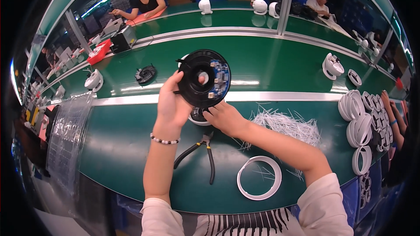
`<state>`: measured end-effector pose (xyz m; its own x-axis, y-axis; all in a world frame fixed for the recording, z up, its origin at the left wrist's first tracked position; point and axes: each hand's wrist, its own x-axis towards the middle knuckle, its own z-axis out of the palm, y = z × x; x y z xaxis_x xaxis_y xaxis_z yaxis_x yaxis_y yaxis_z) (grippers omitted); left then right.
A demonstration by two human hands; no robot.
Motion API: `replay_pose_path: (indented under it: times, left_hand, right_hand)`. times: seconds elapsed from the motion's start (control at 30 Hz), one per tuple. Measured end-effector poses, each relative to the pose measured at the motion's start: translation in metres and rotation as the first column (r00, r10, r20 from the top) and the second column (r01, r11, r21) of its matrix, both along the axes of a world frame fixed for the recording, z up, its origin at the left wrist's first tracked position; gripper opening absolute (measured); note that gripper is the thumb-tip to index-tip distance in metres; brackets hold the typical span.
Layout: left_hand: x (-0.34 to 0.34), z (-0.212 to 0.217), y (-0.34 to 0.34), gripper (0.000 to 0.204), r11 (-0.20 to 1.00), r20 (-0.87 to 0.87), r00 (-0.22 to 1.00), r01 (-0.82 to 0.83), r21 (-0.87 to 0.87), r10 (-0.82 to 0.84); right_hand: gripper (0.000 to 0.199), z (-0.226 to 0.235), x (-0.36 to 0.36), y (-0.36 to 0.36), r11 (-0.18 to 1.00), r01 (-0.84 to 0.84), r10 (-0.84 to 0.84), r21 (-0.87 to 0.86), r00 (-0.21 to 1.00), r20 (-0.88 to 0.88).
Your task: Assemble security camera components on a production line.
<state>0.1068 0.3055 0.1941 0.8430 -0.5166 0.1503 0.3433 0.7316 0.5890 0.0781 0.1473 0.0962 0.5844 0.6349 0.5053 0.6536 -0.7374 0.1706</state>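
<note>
My left hand [169,102] is closed around the rim of a black round plastic housing [192,89], which is raised and tilted above the bench. A blue circuit board [220,78] is fixed along its right side, and one fingertip shows through the centre hole. Below it, my right hand [225,119] has its fingers curled at a white round housing [199,122] with a black inside; the black disc partly hides that housing and the fingertips. Diagonal cutters [206,140] with black and yellow handles lie nearer me, jaws pointing away.
A white ring [240,183] lies front right. Beyond it spreads a pile of thin white strips [286,126]. Several white rings [356,131] are stacked at the right edge. Clear plastic trays [65,140] sit left. Across a metal rail, a black part [145,74] and white camera-like units [333,66] stand.
</note>
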Motion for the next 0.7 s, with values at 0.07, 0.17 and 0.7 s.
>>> replay_pose_path:
  times: [0.07, 0.17, 0.7]
  left_hand:
    - [0.003, -0.001, -0.006, 0.036, 0.996, -0.024, 0.997, 0.068, -0.053, -0.069]
    - [-0.004, 0.004, -0.010, 0.036, 1.000, -0.029, 0.999, 0.012, -0.027, -0.013]
    - [-0.012, -0.004, -0.029, 0.033, 0.998, 0.147, 0.987, 0.057, 0.026, -0.060]
  right_hand:
    - [0.017, -0.013, 0.007, -0.003, 1.000, -0.012, 0.012, 0.000, 1.000, -0.007]
    - [0.030, -0.002, -0.001, -0.005, 0.999, -0.005, 0.007, 0.032, 0.999, -0.046]
    - [0.110, 0.059, -0.187, -0.049, 0.970, 0.115, -0.240, -0.215, 0.593, -0.769]
